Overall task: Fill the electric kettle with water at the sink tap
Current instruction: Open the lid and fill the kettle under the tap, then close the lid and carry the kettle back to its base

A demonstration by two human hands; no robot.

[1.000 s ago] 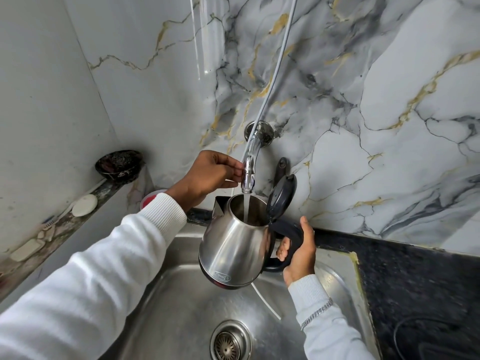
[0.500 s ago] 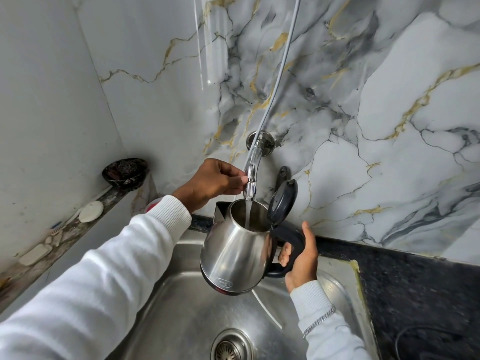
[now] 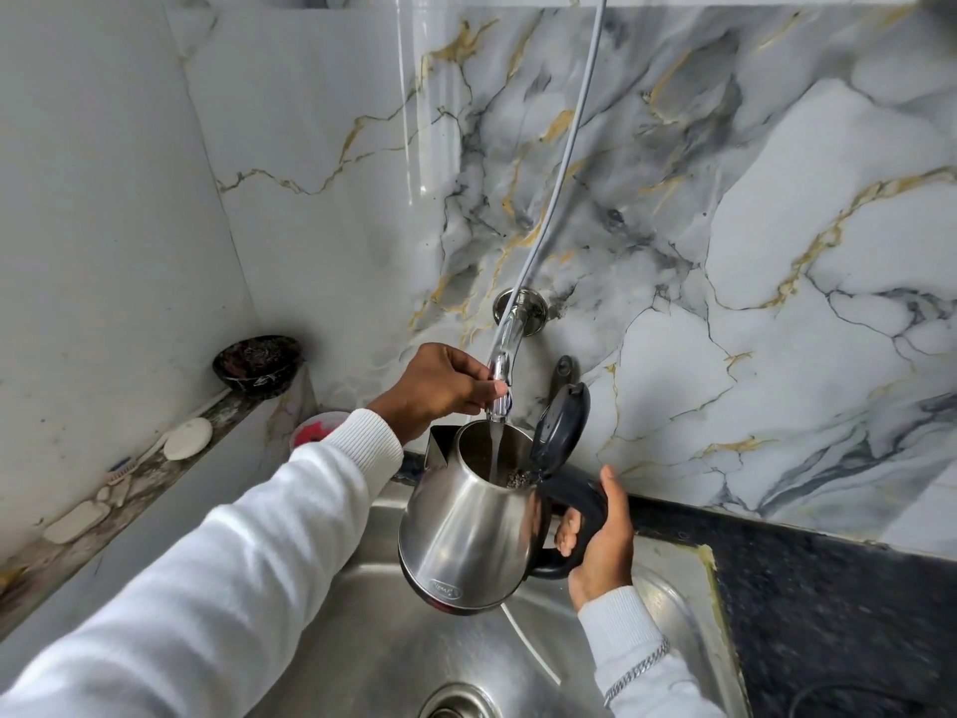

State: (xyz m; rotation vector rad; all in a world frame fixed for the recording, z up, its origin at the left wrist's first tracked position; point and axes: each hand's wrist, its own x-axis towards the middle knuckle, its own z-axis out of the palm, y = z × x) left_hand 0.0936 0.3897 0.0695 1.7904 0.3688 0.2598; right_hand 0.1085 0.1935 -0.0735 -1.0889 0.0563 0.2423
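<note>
Kettle [image 3: 466,531] fuller, water [image 3: 494,450] still running

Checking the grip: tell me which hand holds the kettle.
The right hand, wrapped around the black handle of the kettle. The left hand is on the tap instead.

A home kitchen corner: a stainless steel sink [image 3: 362,645] with a round drain [image 3: 455,704] sits under a wall-mounted tap [image 3: 505,365], backed by glossy marble-look wall tiles [image 3: 725,251] veined in grey and gold. A dark speckled countertop [image 3: 828,614] adjoins the sink. On a side ledge [image 3: 129,489] lie a dark bowl [image 3: 257,362], soap pieces [image 3: 77,520] and a toothbrush [image 3: 137,458].
</note>
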